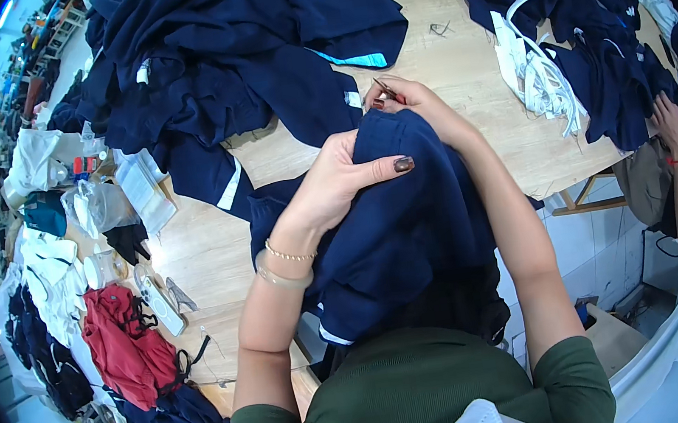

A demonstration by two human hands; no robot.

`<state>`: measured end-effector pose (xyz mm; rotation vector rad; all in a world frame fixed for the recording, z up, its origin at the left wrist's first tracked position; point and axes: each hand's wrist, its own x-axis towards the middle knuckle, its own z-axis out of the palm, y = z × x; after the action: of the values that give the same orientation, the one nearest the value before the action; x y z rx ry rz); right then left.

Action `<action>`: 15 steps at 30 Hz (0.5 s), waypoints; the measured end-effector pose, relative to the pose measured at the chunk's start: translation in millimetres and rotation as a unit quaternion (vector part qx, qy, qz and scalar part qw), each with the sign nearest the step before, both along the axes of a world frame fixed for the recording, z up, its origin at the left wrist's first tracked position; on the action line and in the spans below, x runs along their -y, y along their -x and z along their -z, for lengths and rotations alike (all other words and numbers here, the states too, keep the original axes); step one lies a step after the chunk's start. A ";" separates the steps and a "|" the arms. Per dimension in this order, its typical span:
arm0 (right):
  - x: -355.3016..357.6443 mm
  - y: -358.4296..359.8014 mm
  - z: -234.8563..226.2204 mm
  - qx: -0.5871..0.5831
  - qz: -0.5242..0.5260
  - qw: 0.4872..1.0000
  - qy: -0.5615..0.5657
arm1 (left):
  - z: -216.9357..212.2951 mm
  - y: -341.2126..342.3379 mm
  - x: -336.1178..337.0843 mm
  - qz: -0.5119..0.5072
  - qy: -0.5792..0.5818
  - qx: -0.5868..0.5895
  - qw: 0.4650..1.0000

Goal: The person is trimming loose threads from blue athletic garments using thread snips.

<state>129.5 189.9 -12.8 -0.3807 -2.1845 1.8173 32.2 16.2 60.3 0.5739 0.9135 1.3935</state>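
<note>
A navy blue garment (396,221) hangs bunched in front of my body, its stitched edge raised at the top. My left hand (339,179) grips this edge from the left, with the thumb lying across the cloth. Just beyond the raised edge, my right hand (413,101) is closed around what look like small thread snips (386,91), their dark thin tips pointing up and to the left. The right fingers are partly hidden behind the cloth, so whether they also touch it is unclear.
A large heap of navy garments (207,58) covers the table's far left. White strips (535,74) lie at right, beside more navy cloth. At left are a red bag (127,342), a white handheld device (160,302) and plastic bags (94,205). Another person's hands (670,121) work at far right.
</note>
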 end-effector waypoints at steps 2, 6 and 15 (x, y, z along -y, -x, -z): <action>4.5 -6.1 -3.7 -0.002 0.102 0.993 -0.067 | -1.6 -8.2 5.2 -0.035 -0.008 0.006 0.999; -1.3 -36.3 -25.1 0.050 0.303 0.938 -0.160 | -1.2 -20.8 11.1 -0.104 -0.016 0.002 0.994; 58.4 -98.4 -89.3 -0.060 0.298 0.945 -0.120 | -3.7 -29.9 14.0 -0.128 -0.005 -0.082 0.988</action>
<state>227.8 131.5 76.6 -0.7550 -1.8963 1.2010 62.1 2.3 64.0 0.6007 1.1441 1.5985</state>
